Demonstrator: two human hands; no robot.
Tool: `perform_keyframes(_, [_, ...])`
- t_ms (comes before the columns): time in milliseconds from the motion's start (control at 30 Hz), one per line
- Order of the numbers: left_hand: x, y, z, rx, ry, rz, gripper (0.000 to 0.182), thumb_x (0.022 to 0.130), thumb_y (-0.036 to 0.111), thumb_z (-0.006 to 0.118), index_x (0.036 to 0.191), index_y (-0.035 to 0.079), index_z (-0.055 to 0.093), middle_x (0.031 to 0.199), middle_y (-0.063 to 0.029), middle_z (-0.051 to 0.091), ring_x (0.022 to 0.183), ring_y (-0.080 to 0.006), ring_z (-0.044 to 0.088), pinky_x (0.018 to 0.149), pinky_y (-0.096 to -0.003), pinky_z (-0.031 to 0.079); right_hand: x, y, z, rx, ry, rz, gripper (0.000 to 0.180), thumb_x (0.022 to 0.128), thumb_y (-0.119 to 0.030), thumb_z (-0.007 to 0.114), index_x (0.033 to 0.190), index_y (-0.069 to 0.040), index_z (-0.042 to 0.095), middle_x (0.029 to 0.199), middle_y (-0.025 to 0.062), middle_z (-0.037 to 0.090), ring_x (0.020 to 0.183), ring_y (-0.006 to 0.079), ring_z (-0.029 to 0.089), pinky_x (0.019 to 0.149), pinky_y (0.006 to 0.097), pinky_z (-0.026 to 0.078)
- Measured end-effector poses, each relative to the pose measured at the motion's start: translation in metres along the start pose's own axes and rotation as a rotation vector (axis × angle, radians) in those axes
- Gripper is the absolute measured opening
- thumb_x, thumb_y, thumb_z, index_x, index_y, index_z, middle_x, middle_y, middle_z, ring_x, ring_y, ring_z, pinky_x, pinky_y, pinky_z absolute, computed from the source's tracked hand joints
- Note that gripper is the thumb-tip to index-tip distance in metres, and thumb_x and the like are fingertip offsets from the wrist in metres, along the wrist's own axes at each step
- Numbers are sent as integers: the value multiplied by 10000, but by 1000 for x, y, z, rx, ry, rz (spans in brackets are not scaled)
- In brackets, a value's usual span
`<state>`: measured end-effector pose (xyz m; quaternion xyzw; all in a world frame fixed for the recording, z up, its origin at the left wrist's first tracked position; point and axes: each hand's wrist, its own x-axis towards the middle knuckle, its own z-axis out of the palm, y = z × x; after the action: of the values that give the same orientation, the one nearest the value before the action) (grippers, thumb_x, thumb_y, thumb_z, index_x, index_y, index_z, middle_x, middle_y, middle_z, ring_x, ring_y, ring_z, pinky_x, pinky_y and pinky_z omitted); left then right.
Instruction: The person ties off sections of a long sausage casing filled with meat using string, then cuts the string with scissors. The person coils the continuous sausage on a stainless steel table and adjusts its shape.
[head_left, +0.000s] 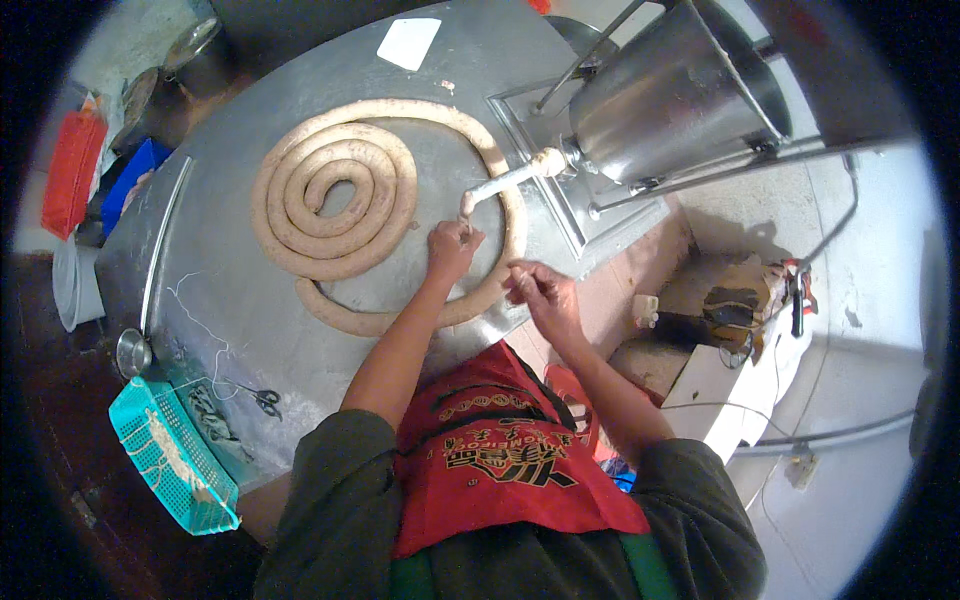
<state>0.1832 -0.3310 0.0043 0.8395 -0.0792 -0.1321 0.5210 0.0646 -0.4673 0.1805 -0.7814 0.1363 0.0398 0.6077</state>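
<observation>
A long filled sausage (337, 247) lies coiled in a spiral on the metal table, with an outer length curving round under the filling tube. The steel sausage stuffer (660, 97) stands at the upper right, and its narrow filling tube (502, 182) points left with bunched casing near its base. At the tube's end, my left hand (452, 246) pinches the short hanging end of casing. My right hand (544, 295) is raised beside the outer sausage length near the table edge, fingers bent; whether it holds anything cannot be told.
Scissors (267, 402) and white string (217, 352) lie at the lower left, near a turquoise basket (174, 456) and a long-handled ladle (135, 352). A white card (409, 43) lies at the far side. Cardboard boxes (712, 300) stand right of the table.
</observation>
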Motion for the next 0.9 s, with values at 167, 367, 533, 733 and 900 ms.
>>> perform_keyframes(167, [-38, 19, -47, -329, -28, -154, 252, 997, 241, 616, 942, 9, 696, 785, -63, 681, 765, -158, 631, 742, -335, 511, 100, -7, -21, -675, 131, -729, 377, 785, -74, 785, 1153, -58, 705, 1044, 137, 709, 940, 323, 697, 842, 389, 567])
perform_keyframes(367, [-40, 56, -95, -135, -12, -80, 261, 1015, 252, 588, 922, 22, 672, 782, -41, 661, 734, -132, 598, 694, -310, 485, 203, -4, 24, -1380, -477, -663, 241, 803, -208, 702, 1014, -99, 742, 1134, 127, 707, 1139, 300, 645, 1032, 494, 457])
perform_keyframes(533, [-18, 66, -81, 57, 68, 64, 255, 975, 257, 638, 892, 22, 690, 716, -133, 675, 695, -297, 657, 702, -413, 504, 214, 1, -17, -1610, -409, -499, 246, 746, -299, 752, 921, -131, 788, 1101, 105, 697, 1219, 279, 589, 1192, 550, 284])
perform_keyframes(733, [-6, 58, -69, 172, 51, 123, 240, 972, 266, 652, 912, 39, 699, 762, -148, 704, 730, -333, 671, 748, -438, 508, 218, 0, -47, -1659, -187, -731, 268, 777, -270, 737, 1024, -168, 755, 1176, 53, 679, 1298, 284, 533, 1216, 601, 209])
perform_keyframes(900, [-5, 57, -79, 10, -14, 7, 216, 972, 259, 647, 939, 56, 714, 800, -137, 726, 752, -325, 686, 865, -447, 485, 203, 11, 15, -1532, -429, -595, 243, 775, -287, 732, 988, -171, 755, 1123, 34, 712, 1254, 263, 567, 1196, 601, 231])
